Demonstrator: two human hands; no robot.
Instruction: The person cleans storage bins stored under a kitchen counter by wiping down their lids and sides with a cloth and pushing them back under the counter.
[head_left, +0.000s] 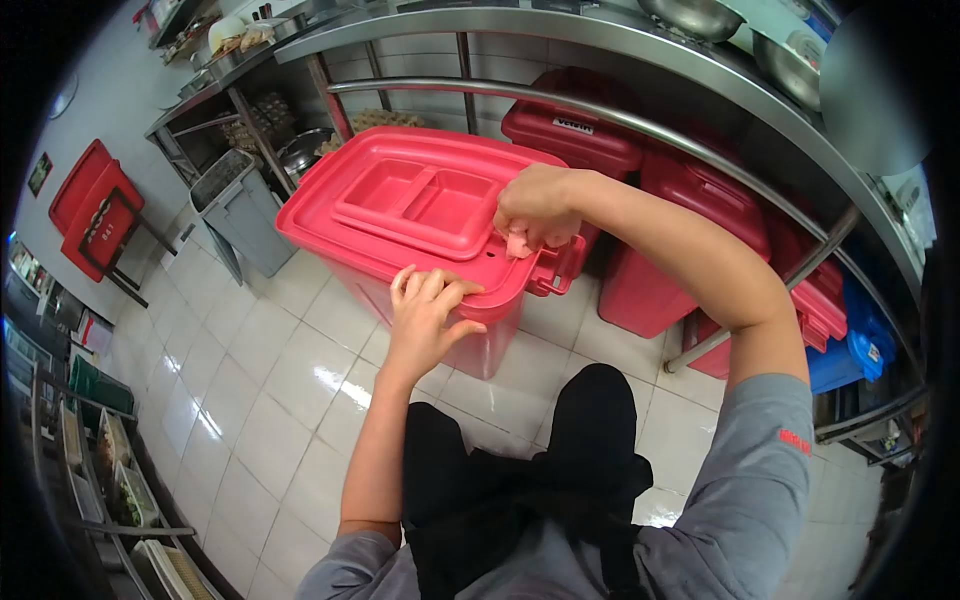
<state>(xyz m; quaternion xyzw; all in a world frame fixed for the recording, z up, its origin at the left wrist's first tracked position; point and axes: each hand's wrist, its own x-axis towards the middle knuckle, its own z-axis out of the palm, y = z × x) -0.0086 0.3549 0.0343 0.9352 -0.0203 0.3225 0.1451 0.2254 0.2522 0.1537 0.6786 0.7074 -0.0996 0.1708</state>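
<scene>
A large red plastic bin [470, 345] stands on the floor before me, its red lid [330, 225] on top with two recessed panels. My left hand [430, 305] holds the near edge of the lid, fingers over the top and thumb against the side. At the lid's right end, my right hand [540, 205] is closed around a small pink cloth [518, 245], pressed to the surface near a small hole. Beside that hand, a red latch or handle [558, 268] sticks out from the bin's end. Part of the cloth is hidden in my fingers.
More red bins [655, 265] and a blue container [850, 355] stand under the steel counter [420, 35]. A metal rail [600, 110] runs below it. A grey bin [240, 210] and a red folding chair [95, 215] are at left. The tiled floor [260, 400] looks shiny.
</scene>
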